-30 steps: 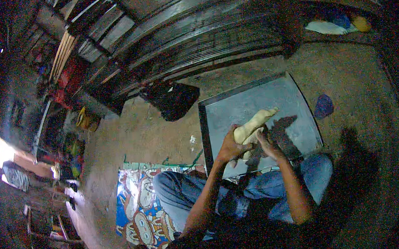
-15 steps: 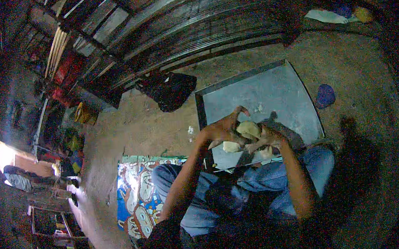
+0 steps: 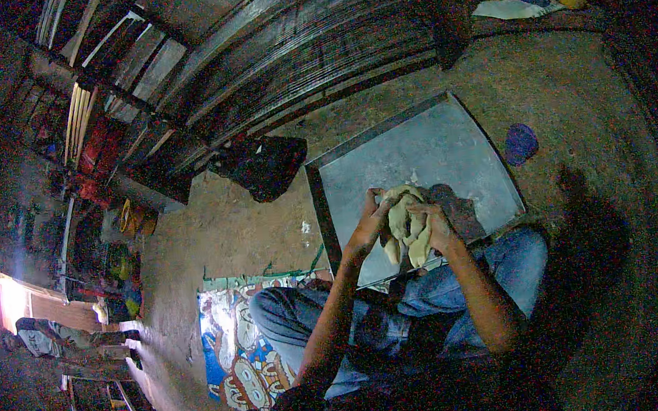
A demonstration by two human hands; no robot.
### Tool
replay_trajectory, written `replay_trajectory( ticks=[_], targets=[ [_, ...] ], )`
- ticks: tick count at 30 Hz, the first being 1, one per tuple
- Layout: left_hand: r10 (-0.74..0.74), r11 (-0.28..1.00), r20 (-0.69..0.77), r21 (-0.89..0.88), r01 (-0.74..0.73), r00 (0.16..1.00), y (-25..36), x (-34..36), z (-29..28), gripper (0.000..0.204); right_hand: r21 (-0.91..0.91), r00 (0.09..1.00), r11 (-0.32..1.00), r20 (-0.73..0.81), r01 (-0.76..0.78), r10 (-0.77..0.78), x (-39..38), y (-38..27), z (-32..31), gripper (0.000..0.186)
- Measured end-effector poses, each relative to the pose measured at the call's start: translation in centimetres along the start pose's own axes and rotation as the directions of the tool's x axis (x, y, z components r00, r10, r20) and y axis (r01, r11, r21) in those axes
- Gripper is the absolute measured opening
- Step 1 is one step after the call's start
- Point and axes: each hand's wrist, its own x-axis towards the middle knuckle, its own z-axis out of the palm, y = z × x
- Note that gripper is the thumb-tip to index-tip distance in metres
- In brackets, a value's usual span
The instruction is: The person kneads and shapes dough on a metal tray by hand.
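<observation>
A pale lump of dough (image 3: 399, 219), drawn out into hanging strands, is held between both my hands at the near side of a shallow grey tray (image 3: 417, 139). My left hand (image 3: 371, 219) grips the dough's left and upper edge, its fingers bent around it. On the other side my right hand (image 3: 438, 226) has its fingers closed on the dough. The lower ends hang toward my lap, over the tray's near edge. White, flour-like smears mark the tray's surface.
A purple round object (image 3: 521, 144) lies on the floor right of the tray. A black bag (image 3: 263, 168) is at its left. My crossed legs in jeans (image 3: 300, 318) rest on a cartoon-printed mat (image 3: 236, 354). Beyond is a slatted dark structure (image 3: 316, 58); another person (image 3: 51, 335) is far left.
The dough has gone from a rounded lump to longer, hanging strands. My left hand's fingers, spread before, have closed on it. The view has shifted slightly.
</observation>
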Motion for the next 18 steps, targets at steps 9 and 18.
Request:
replay_trajectory(
  ticks=[9,18],
  targets=[
    [0.122,0.906,-0.005,0.409,-0.11,0.992,-0.9,-1.1,1.0,0.061,-0.081,0.986,0.993,-0.138,0.081,-0.091,-0.7,0.0,1.5,0.01],
    [0.508,0.743,-0.126,0.564,-0.36,0.852,-4.6,-4.8,6.9,0.076,-0.376,0.941,0.878,-0.044,0.295,-0.335,-4.2,-3.6,6.5,0.04]
  ],
)
